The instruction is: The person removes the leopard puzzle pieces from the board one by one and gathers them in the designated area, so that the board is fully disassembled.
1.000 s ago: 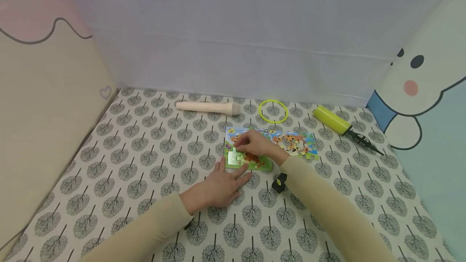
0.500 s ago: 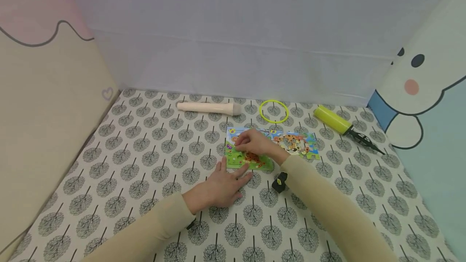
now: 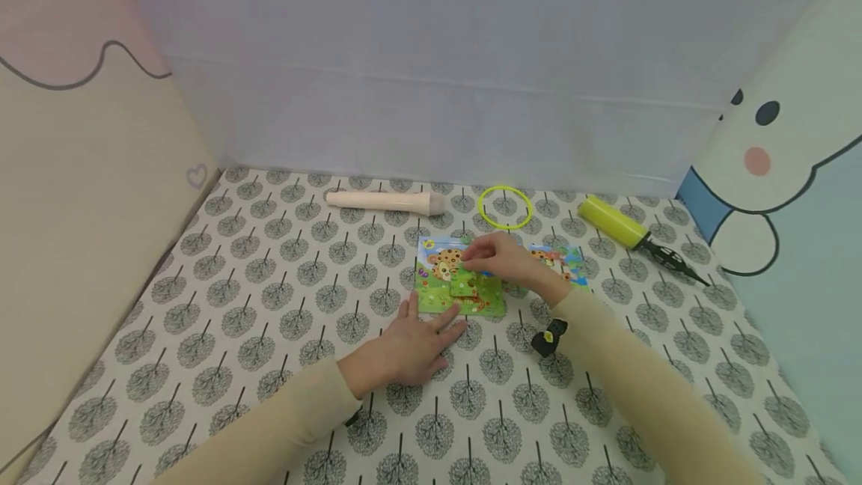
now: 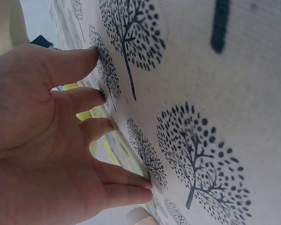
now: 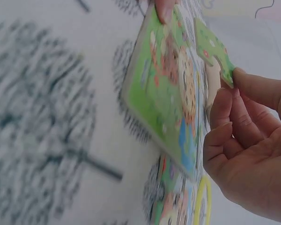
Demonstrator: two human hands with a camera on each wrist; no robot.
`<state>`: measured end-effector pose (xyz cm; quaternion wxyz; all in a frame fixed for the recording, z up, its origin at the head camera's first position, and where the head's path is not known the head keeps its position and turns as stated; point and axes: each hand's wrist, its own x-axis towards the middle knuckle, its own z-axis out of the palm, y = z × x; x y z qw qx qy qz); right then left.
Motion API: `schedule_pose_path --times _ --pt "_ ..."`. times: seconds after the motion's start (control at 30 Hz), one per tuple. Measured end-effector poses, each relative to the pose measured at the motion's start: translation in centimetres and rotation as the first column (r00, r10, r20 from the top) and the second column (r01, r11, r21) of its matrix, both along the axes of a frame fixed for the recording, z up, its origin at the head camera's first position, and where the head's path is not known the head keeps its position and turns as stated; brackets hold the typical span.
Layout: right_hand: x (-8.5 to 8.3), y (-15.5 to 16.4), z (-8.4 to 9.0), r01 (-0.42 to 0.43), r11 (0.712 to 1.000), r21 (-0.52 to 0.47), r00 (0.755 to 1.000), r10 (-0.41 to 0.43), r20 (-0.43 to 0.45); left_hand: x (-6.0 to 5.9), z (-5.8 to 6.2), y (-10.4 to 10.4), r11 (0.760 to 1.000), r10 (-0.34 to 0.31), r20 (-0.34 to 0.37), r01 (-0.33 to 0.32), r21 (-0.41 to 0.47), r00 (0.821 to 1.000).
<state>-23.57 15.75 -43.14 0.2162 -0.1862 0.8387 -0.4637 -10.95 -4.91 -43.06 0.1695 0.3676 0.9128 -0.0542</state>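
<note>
My right hand (image 3: 506,259) pinches a green jigsaw piece (image 5: 211,46), printed with small flowers, between thumb and fingertips. The right wrist view shows the piece raised off the puzzle board (image 5: 143,96). That board, a green and blue jigsaw (image 3: 428,299) with a spotted leopard, lies flat on the cloth; the piece and hand cover part of it. My left hand (image 3: 412,346) rests with spread, fairly straight fingers at the board's near edge. Its fingertips touch the edge and the cloth beside it, as the left wrist view shows. To the board's right lies a second leopard picture (image 3: 572,264), partly hidden by my right hand.
Behind the boards lie a pale pink tube-like stick (image 3: 384,202) and a yellow-green ring (image 3: 505,207). A yellow-green hand pump (image 3: 614,223) with a black end is at the right. Curtain-like walls border the tree-patterned cloth (image 3: 283,335).
My right hand has moved right and up from the board's left part, with the green jigsaw piece lifted in its fingers. The left hand has stayed in place.
</note>
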Motion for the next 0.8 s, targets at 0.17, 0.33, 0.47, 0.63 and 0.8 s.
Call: schedule_pose_path --times 0.17,0.33,0.47,0.63,0.8 --pt "0.8 2.9 0.0 0.013 1.0 -0.001 1.0 -0.013 -0.004 0.1 -0.1 0.1 1.0 0.001 -0.001 -0.001 -0.004 1.0" --pt "1.4 5.4 -0.3 0.044 0.997 0.068 0.999 -0.044 -0.006 0.1 -0.1 0.0 1.0 -0.003 -0.006 0.003 0.001 1.0" --pt "1.8 7.0 -0.3 0.051 0.994 0.1 0.998 -0.053 0.023 0.1 -0.1 0.0 1.0 -0.004 -0.011 0.004 -0.004 1.0" --pt "2.3 8.4 -0.3 0.036 0.995 0.094 0.998 -0.041 0.055 0.2 0.0 0.0 1.0 -0.006 -0.016 0.006 -0.02 1.0" --pt "2.5 8.9 -0.5 0.011 0.995 0.1 0.999 -0.014 0.035 0.2 0.0 0.0 1.0 -0.011 -0.032 0.01 -0.017 0.999"
